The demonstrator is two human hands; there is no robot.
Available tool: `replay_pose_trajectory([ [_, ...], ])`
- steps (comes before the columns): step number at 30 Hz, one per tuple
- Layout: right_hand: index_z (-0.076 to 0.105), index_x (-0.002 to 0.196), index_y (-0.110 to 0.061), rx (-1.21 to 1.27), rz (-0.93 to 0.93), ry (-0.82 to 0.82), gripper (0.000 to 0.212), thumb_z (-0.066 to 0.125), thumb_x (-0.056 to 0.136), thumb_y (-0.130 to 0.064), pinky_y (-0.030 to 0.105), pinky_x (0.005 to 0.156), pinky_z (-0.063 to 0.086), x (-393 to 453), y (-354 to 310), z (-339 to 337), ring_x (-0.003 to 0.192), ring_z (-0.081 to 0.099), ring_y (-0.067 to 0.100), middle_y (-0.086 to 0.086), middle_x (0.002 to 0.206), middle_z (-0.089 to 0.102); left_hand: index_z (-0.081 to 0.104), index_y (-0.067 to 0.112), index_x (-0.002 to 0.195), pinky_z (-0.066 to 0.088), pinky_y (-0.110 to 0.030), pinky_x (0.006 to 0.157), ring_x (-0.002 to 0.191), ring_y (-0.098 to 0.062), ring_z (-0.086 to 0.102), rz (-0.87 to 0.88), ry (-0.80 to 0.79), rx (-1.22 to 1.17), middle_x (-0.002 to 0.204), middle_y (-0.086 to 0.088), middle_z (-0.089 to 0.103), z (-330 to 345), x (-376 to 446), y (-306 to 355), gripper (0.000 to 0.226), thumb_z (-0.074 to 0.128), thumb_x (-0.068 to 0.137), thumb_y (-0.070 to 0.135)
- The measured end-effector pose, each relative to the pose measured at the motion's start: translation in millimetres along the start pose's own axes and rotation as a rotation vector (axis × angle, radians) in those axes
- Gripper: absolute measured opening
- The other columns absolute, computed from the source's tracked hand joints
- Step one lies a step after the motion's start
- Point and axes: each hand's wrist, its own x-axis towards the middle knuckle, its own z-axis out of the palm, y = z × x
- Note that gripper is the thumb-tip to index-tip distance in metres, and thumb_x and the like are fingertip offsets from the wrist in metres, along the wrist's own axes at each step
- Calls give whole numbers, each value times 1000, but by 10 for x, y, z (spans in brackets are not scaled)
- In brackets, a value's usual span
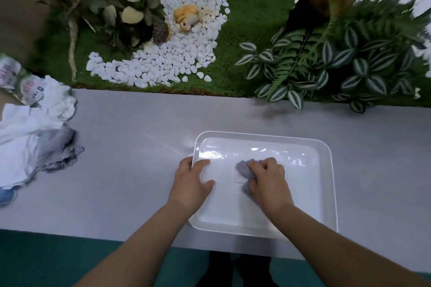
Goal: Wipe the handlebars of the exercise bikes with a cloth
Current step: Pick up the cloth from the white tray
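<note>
Grey worktop (130, 170) fronting a fake-grass display, no bikes in view: right hand (268, 182) clenched on grey cloth (246, 170) inside white tray (326, 184), left hand (191, 182) flat, holding nothing, at the tray's 9 o'clock rim; likely cloth prep, next lift it clear.

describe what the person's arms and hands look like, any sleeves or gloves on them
Both forearms are bare as far as the view shows, with no sleeve in sight. The left hand and right hand wear no gloves, and no watch, bracelet or ring can be seen. The fingernails look short and plain, though the picture is too soft to be sure.
</note>
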Motion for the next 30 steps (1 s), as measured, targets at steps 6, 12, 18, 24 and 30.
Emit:
replay_pose_trajectory([
  [6, 59, 87, -21, 301, 173, -199, 14, 45, 87, -18, 23, 59, 43, -233, -165, -664, 71, 61, 20, 11, 89, 63, 44, 27, 135, 39, -28, 101, 108, -20, 54, -28, -118, -26, 135, -6, 39, -588, -374, 142, 56, 64, 84, 35],
  [12, 61, 91, -21, 430, 109, -176, 19, 45, 86, -12, 15, 60, 45, -832, -573, -1450, 73, 63, 19, 9, 85, 70, 47, 28, 129, 44, -24, 86, 95, -13, 57, 22, -145, -97, 123, -1, 51, -1131, -1032, 331, 50, 64, 83, 37],
  [18, 57, 90, -32, 567, 14, -89, 26, 45, 89, -8, 24, 70, 48, -1267, -888, -1980, 81, 62, 15, -5, 87, 67, 47, 28, 129, 44, -22, 78, 92, -12, 57, 110, -25, -120, 118, 3, 54, -1505, -1633, 482, 49, 63, 83, 39],
  [24, 58, 92, -35, 599, -31, -108, 21, 47, 85, -17, 41, 73, 55, -1405, -934, -2221, 75, 65, 27, 8, 86, 69, 47, 30, 128, 44, -21, 79, 94, -10, 56, 87, 121, -148, 118, 5, 53, -1640, -2120, 542, 47, 63, 84, 39],
  [30, 60, 100, -26, 538, -138, -212, 25, 46, 84, -12, 28, 60, 48, -1463, -851, -2409, 60, 59, 18, 3, 75, 66, 47, 29, 127, 45, -23, 78, 94, -11, 56, -92, 255, -243, 117, 5, 53, -1400, -2686, 555, 48, 64, 83, 38],
])
